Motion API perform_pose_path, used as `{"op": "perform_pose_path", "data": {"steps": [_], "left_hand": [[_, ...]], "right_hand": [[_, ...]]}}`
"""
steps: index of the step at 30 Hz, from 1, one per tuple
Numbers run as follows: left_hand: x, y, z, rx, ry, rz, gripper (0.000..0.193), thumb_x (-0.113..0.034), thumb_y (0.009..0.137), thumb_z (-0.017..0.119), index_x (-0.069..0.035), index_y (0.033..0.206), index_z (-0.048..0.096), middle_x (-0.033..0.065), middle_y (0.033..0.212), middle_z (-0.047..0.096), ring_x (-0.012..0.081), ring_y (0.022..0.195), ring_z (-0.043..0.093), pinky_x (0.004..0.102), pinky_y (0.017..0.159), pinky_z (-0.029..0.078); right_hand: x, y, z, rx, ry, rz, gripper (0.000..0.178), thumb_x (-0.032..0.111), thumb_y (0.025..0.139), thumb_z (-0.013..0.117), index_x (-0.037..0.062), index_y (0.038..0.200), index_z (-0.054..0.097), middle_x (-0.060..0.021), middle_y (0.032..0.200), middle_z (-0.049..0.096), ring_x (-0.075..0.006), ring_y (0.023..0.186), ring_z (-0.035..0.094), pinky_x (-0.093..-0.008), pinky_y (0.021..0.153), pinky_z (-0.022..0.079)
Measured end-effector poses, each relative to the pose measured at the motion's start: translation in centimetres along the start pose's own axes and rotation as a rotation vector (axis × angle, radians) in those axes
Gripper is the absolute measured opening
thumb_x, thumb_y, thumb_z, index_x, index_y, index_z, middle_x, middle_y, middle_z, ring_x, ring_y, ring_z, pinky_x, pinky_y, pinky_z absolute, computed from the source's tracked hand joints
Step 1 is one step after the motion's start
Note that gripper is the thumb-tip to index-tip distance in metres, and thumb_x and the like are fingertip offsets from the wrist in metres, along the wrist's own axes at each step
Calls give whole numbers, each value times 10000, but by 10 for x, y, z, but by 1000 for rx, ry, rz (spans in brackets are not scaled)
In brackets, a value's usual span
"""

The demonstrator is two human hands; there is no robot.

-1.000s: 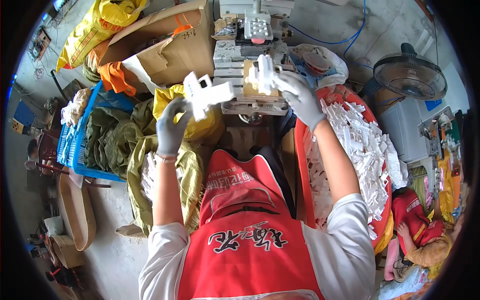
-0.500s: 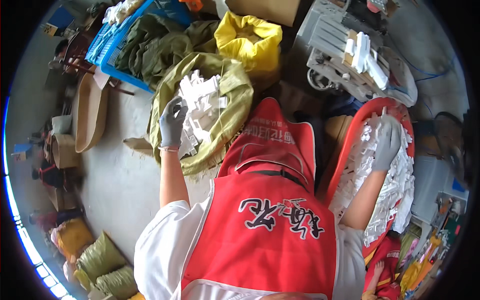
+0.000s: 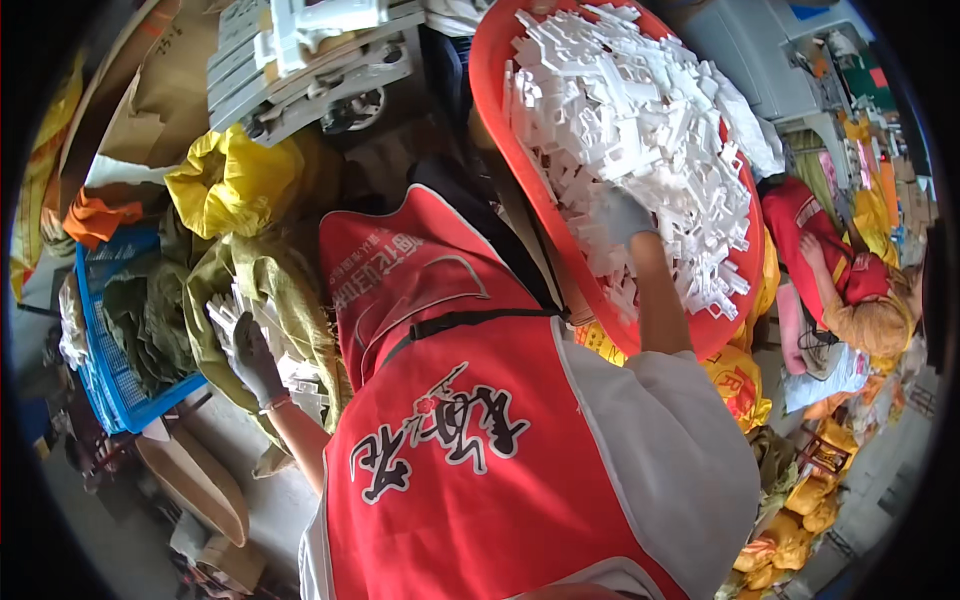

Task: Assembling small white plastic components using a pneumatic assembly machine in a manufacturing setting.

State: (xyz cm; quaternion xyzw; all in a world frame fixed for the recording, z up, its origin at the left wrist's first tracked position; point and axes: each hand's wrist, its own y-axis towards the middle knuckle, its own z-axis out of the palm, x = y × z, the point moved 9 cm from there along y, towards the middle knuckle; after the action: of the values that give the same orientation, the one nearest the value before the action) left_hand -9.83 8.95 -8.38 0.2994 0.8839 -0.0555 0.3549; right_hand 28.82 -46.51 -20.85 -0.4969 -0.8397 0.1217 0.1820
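The gloved right hand (image 3: 622, 215) digs into the white plastic parts (image 3: 640, 130) heaped in the red basin (image 3: 500, 60) at two o'clock, fingers curled around some. The left hand (image 3: 250, 355), at nine o'clock, rests loosely on parts in the olive sack (image 3: 215, 290). Best to grab a modest handful, so none spill over the rim.

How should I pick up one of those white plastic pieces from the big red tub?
Probably come from above, as the right hand does. The white plastic pieces lie tangled in a loose heap in the red tub. Pinch a bar that sticks up on top with your fingers and lift; buried ones would likely snag.
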Motion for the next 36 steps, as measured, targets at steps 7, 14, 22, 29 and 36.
{"op": "perform_pose_path", "data": {"steps": [7,14,22,29,36], "left_hand": [[-51,10,29,75,66,155,229,-94,890,549,-8,1089,623,100,1006,662,172,932,619,288,845,477],[-33,2,29,93,109,169,236,-139,905,535,-7,1075,632,93,992,672,175,943,610,296,878,451],[-49,1,27,-45,431,428,268,-172,904,556,1,1096,625,107,1129,626,185,1064,560,292,967,387],[-109,25,43,128,157,216,259,-227,905,527,-86,1083,651,76,1009,676,180,968,607,381,1037,314],[-199,61,22,15,-91,480,178,-26,840,582,1,1004,646,129,965,668,235,898,649,304,803,490]], "right_hand": [[24,2,29,105,-315,-77,444,284,732,631,189,1161,567,-32,1212,524,-281,1211,403,-437,967,378],[44,11,-20,-32,-48,-360,383,216,750,613,163,1129,590,-44,1139,535,-256,1145,460,-360,996,371],[-17,-37,6,-325,252,399,592,341,811,604,117,1320,402,-186,1173,512,-376,990,542,-461,844,454],[18,-15,10,-478,-41,204,614,286,755,649,145,1314,438,-150,1110,551,-332,942,552,-422,851,423],[-18,-23,13,-426,648,-31,517,90,795,607,7,1278,439,-177,1224,513,-314,1141,494,-391,943,406]]}}
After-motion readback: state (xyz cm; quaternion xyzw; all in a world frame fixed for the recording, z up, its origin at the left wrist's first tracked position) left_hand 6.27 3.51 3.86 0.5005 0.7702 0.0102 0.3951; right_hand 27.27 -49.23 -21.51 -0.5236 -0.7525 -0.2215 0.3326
